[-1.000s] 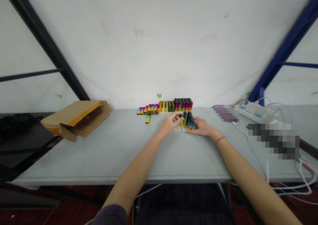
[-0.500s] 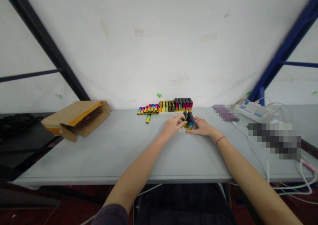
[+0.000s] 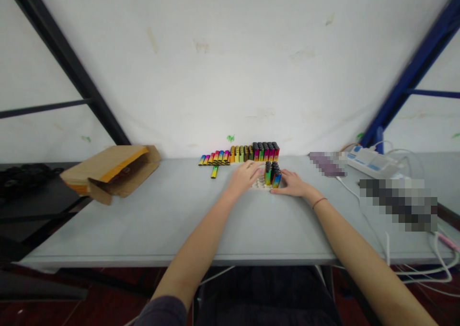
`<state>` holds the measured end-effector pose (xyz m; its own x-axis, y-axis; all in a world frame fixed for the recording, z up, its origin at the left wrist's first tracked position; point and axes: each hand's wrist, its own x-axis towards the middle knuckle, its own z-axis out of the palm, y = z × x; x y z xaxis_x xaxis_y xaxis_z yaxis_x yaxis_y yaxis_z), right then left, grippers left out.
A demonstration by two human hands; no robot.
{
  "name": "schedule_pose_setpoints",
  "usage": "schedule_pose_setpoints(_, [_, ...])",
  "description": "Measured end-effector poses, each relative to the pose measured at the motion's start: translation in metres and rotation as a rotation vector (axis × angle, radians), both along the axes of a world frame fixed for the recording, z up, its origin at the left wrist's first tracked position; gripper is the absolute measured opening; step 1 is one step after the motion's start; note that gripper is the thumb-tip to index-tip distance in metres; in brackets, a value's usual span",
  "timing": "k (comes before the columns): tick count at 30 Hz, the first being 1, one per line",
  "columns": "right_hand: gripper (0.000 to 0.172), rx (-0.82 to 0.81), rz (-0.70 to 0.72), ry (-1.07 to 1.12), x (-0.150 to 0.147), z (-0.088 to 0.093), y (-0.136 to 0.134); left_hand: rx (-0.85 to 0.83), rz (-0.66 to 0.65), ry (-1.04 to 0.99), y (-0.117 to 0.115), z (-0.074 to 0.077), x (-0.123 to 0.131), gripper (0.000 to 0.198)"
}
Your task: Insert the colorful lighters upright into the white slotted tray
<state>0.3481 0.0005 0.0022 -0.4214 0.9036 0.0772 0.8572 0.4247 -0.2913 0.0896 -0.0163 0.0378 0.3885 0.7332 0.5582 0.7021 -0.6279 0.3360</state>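
Left hand (image 3: 245,178) — half-open, fingers curved — hovers at the white holder (image 3: 259,184); right hand (image 3: 293,183), also half-open, rests just beside the upright rainbow lighters (image 3: 272,174) standing in that holder.

The left hand (image 3: 246,178) is over the left side of a white tray (image 3: 259,185), and its fingers are curved. The right hand (image 3: 293,183) lies flat at the tray's right side. Rainbow lighters (image 3: 272,174) stand up in the tray. Behind the tray, a row of black-topped lighters (image 3: 264,152) stands on a gray table (image 3: 179,220).
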Motion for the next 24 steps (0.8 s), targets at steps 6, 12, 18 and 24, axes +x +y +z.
schedule_pose_setpoints(6, [0.104,0.003,0.003,0.007,0.0,0.0,0.0,-0.23,0.642,0.04,0.016,0.015,-0.068,0.038])
schedule_pose_setpoints(12, [0.104,-0.002,0.011,0.015,0.0,0.001,-0.001,-0.518,0.871,0.125,0.017,0.01,-0.103,0.046])
schedule_pose_setpoints(18, [0.107,-0.01,-0.01,0.016,-0.001,0.002,-0.001,-0.525,0.742,0.12,0.026,0.005,-0.098,0.036])
schedule_pose_setpoints(24, [0.103,-0.001,0.002,0.014,-0.001,0.0,0.0,-0.4,0.537,-0.29,0.042,-0.001,-0.095,0.024])
